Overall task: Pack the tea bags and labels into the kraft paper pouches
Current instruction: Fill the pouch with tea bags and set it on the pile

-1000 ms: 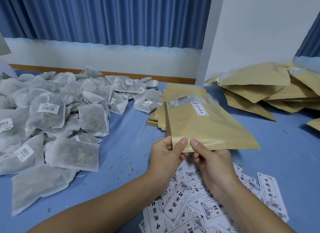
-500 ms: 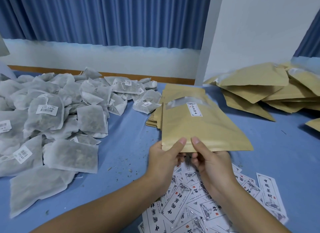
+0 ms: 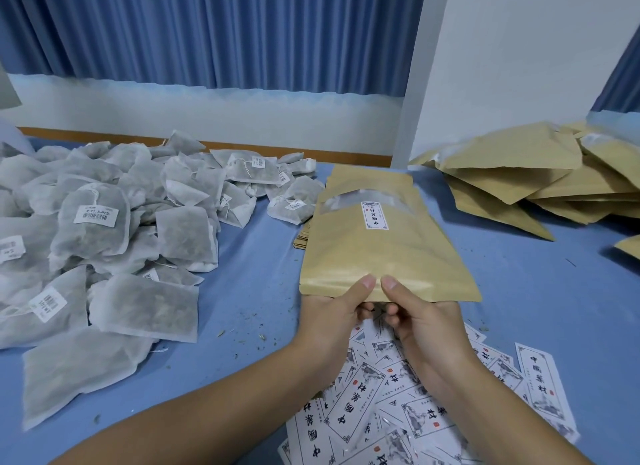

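I hold a kraft paper pouch [image 3: 374,253] by its near edge above the blue table; a white label shows behind its clear window. My left hand [image 3: 332,322] pinches the edge with the thumb on top, and my right hand [image 3: 422,322] pinches it just beside, thumbs almost touching. A big heap of white tea bags [image 3: 114,229] covers the left of the table. Printed labels [image 3: 398,405] lie spread under my wrists at the near edge. A flat stack of pouches [image 3: 349,182] lies behind the held one.
A loose pile of kraft pouches [image 3: 526,177] lies at the far right by the white wall. Tea crumbs are scattered on the blue table [image 3: 256,281] between the tea bags and my hands. Blue curtains hang behind.
The pouch has swung from tilted right to nearly square in front of me. My thumbs have drawn closer together on its near edge.
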Available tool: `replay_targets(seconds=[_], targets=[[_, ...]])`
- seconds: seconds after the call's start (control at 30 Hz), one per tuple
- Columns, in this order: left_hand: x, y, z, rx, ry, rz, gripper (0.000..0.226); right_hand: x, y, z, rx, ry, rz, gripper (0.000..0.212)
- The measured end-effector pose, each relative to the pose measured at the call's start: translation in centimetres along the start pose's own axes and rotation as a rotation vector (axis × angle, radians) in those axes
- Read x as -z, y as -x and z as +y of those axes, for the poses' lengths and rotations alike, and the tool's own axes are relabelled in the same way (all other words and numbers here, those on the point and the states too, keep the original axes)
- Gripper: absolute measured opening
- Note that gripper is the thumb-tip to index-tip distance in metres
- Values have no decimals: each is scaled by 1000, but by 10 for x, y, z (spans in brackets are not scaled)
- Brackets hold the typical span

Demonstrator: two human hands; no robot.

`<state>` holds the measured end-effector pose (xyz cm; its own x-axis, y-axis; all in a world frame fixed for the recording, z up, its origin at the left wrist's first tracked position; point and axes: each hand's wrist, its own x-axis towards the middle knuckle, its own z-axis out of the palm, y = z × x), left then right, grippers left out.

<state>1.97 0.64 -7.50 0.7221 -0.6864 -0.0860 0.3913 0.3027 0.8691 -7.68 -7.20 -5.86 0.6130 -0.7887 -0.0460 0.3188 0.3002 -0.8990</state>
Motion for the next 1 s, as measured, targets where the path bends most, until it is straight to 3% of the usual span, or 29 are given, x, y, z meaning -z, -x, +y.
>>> replay_targets(seconds=[0.23, 0.4, 0.77, 0.9, 1.0], targets=[[-2, -1, 0, -58, 37, 109, 8, 0, -2, 0, -9, -65, 82, 17], [-2, 3, 4, 30, -45, -7, 14, 2, -1, 1, -24, -15, 18, 14], [-4, 1, 7, 59, -78, 16, 41, -1, -2, -7, -41, -6, 38, 13], [-7, 1, 8, 60, -77, 72, 70, 0, -3, -10, -18, -51, 105, 39], [-7, 0, 6, 56, -82, 111, 61, 2, -3, -7, -33, -10, 115, 47]])
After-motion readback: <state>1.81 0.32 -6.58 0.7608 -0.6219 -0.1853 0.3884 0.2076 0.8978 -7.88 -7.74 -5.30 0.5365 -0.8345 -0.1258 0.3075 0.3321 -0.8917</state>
